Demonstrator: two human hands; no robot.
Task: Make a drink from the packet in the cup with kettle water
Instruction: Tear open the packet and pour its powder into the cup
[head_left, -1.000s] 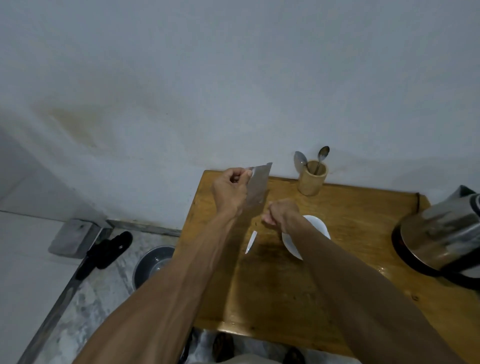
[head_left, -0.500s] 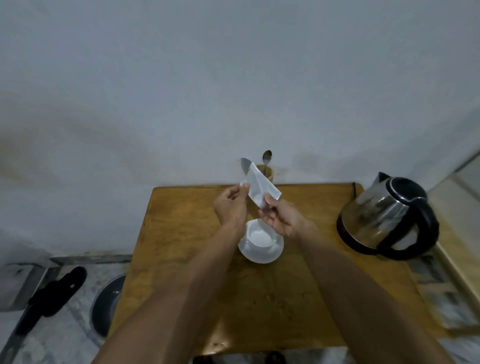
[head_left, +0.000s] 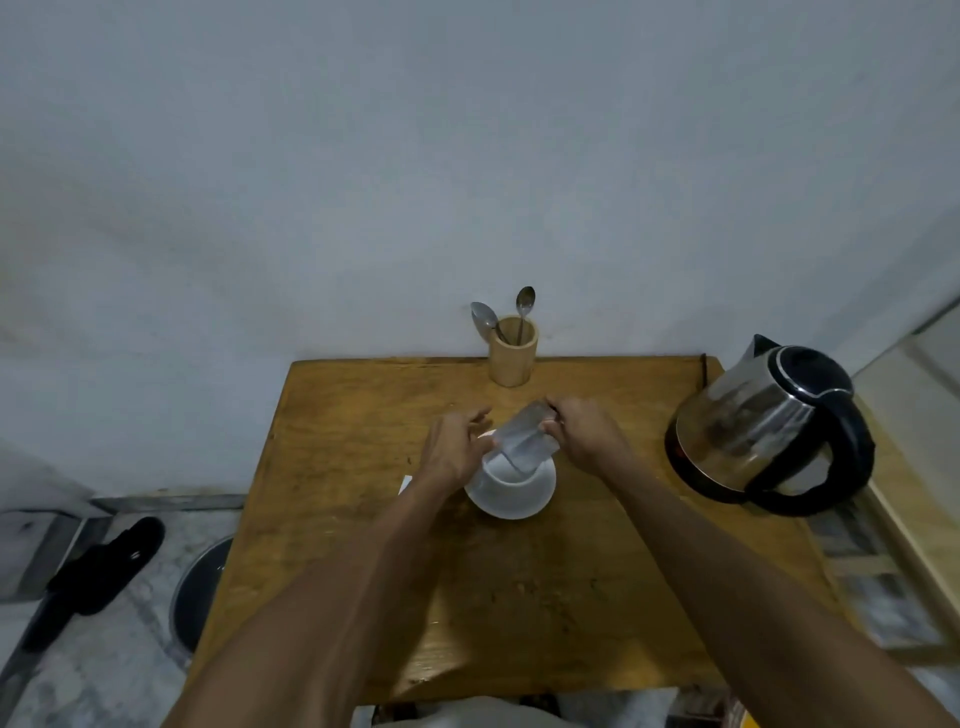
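A white cup (head_left: 506, 475) stands on a white saucer (head_left: 519, 501) in the middle of the wooden table (head_left: 519, 597). Over the cup my right hand (head_left: 584, 434) holds a silvery packet (head_left: 524, 441), tilted with its lower end at the cup's mouth. My left hand (head_left: 452, 447) is at the cup's left side with its fingers apart, touching or close to the packet's lower edge. A steel kettle (head_left: 763, 426) with a black handle and lid sits at the table's right edge.
A wooden holder (head_left: 511, 351) with two spoons stands at the table's back edge by the wall. A torn white strip (head_left: 404, 484) lies left of the saucer. On the floor to the left are a dark round bin (head_left: 200, 592) and a black sandal (head_left: 98, 566).
The packet has come down from chest height and tipped over the cup. My left hand let go of its top and dropped beside the cup. The camera view steadied.
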